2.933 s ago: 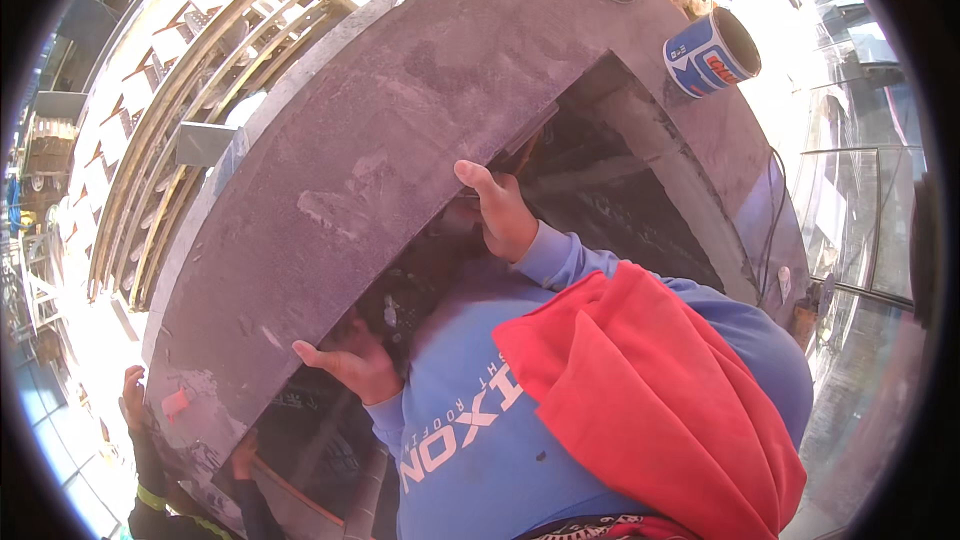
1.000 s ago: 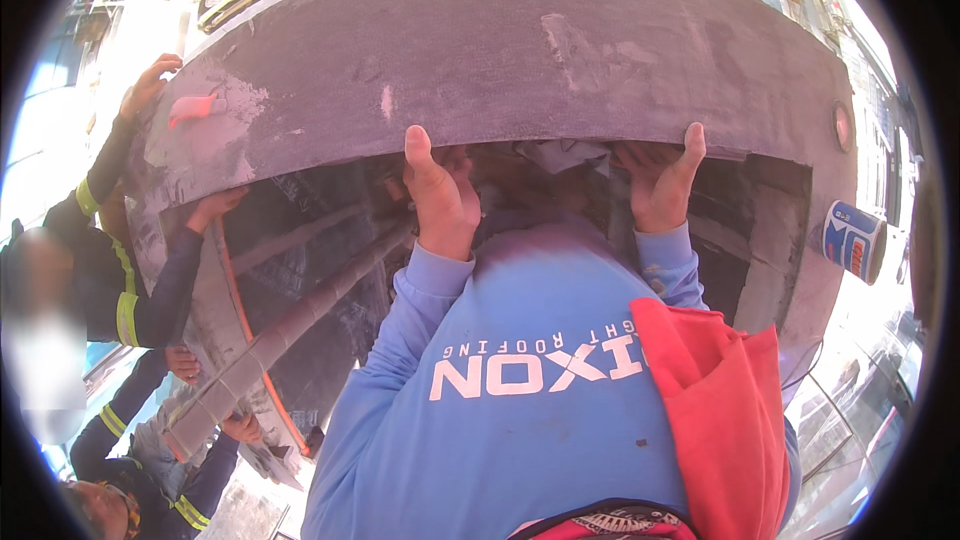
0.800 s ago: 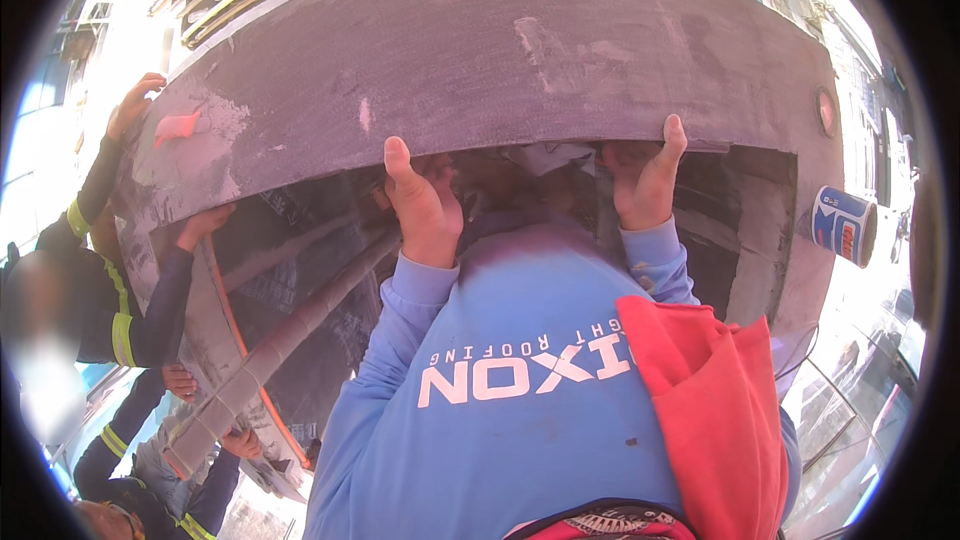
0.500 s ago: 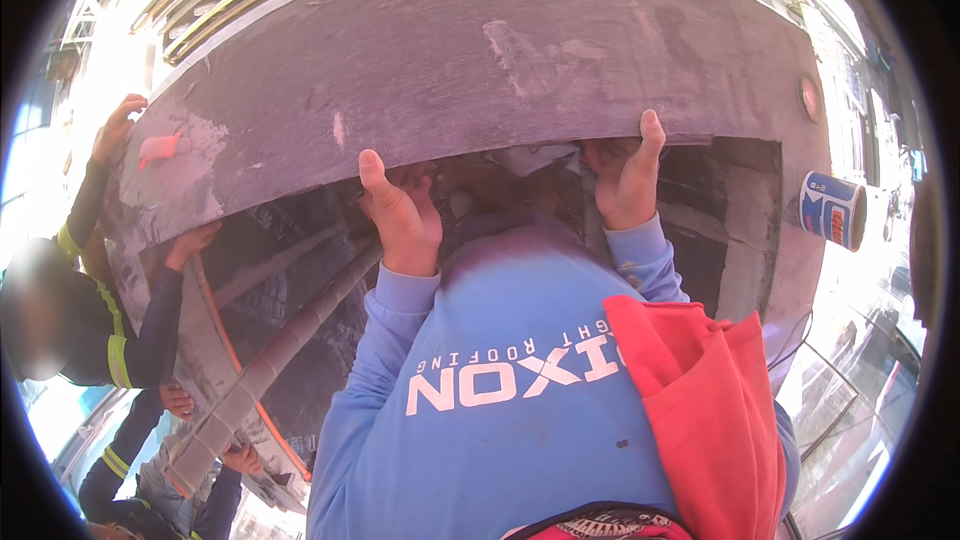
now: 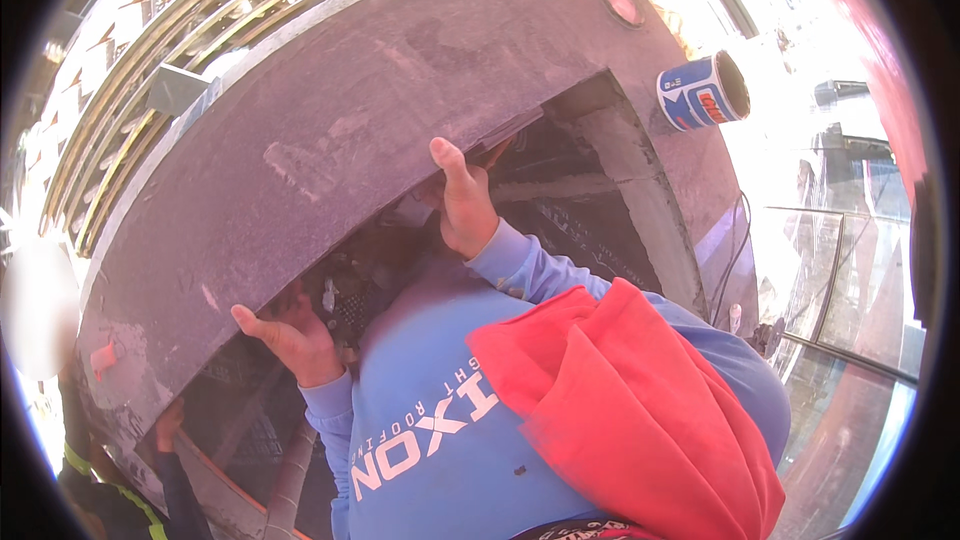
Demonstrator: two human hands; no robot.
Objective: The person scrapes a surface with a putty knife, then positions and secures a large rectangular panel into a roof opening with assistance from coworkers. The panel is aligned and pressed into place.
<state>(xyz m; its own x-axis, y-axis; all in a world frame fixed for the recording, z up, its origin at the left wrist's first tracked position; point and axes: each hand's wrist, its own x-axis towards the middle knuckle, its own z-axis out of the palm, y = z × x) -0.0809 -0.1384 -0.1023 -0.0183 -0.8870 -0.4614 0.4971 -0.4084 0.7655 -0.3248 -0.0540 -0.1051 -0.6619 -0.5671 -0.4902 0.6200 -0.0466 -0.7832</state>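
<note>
A large grey-brown frame point(image 5: 340, 130) with a wide opening spans the view in front of me, its surface scuffed with pale marks. My left hand point(image 5: 300, 342) is closed on the edge of the opening, thumb on top and fingers curled beneath. Farther right, my right hand point(image 5: 467, 208) grips the same edge in the same way. The undersides of my fingers are partly hidden by shadow. Below the edge, the dark inside point(image 5: 560, 205) of the frame shows between my arms. A red cloth point(image 5: 640, 400) hangs over my blue sweatshirt point(image 5: 440, 380) on the right side.
On the frame's right end stands a blue and white can point(image 5: 692, 98), near a round pink inset point(image 5: 624, 6). Another person's hand point(image 5: 170, 422) holds the frame at left. A pole point(image 5: 292, 475) lies inside. Slatted wood point(image 5: 125, 130) is behind; a black cable point(image 5: 742, 250) hangs at right.
The view has swung round, so the frame now slants up to the right and the can appears higher. Both my hands keep their hold. Less of the people at left shows.
</note>
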